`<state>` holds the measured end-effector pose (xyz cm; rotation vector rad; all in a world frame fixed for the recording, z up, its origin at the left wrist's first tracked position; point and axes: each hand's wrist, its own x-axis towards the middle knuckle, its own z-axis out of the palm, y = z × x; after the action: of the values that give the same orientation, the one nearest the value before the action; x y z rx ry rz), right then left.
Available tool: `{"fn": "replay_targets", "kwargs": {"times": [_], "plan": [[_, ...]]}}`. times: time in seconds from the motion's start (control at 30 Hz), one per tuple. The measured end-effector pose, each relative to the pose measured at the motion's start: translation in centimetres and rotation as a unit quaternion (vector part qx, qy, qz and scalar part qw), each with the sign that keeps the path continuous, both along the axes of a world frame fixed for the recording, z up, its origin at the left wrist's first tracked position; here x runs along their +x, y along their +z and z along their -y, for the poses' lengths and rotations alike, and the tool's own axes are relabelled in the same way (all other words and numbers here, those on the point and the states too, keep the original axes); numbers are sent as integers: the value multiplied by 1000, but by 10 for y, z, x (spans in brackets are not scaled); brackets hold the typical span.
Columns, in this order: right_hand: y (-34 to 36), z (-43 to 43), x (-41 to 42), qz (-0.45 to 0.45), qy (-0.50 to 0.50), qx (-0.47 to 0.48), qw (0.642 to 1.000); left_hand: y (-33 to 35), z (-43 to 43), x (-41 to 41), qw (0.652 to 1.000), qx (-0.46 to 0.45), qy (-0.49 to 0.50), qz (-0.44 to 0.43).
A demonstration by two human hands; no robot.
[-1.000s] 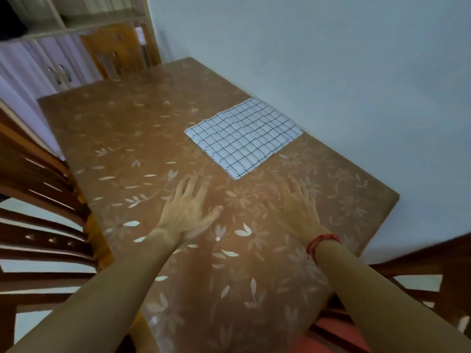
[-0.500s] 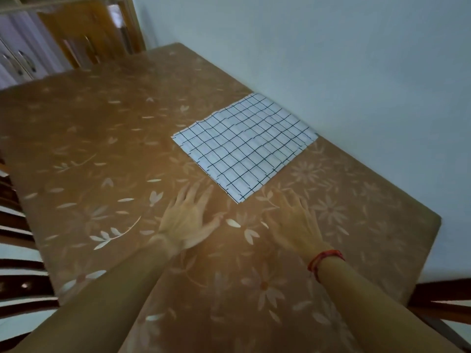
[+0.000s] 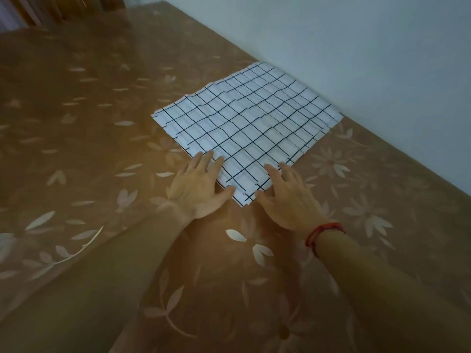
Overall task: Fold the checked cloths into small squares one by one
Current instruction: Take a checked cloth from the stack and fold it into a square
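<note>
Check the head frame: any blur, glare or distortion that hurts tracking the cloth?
Head view: dim, with a warm cast on the table; its far corner is blurred; near forearms are soft and stretched by the wide angle; cloth, left hand and right hand read fairly sharp; no hard glare.

Both hands have slid forward across the tabletop; the left hand (image 3: 201, 186) and right hand (image 3: 286, 197) now touch the checked cloth's (image 3: 247, 123) near corner

Dim, warm cast on desk (image 3: 76, 138). Soft overall, slight motion blur. Wide-angle stretch at edges, forearms smeared at bottom. Checked cloth (image 3: 249, 123) brightest area, grid lines readable. Faint shadows under hands, no glare.
</note>
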<state>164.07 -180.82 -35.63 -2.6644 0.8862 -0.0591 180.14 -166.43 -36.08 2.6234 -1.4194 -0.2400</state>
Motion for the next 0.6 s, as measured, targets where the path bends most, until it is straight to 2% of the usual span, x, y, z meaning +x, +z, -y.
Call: {"fn": "replay_targets", "kwargs": {"times": [0.23, 0.33, 0.47, 0.6], "plan": [[-7, 2, 14, -4, 28, -54, 998, -11, 23, -1, 998, -55, -19, -25], [-8, -3, 12, 2, 46, -75, 996, -16, 26, -5, 997, -71, -28, -2], [-11, -3, 9, 4, 58, -102, 993, -19, 26, -9, 989, -139, -29, 39], [-10, -5, 5, 11, 68, -120, 990, -14, 25, -13, 985, -167, -7, 31]]}}
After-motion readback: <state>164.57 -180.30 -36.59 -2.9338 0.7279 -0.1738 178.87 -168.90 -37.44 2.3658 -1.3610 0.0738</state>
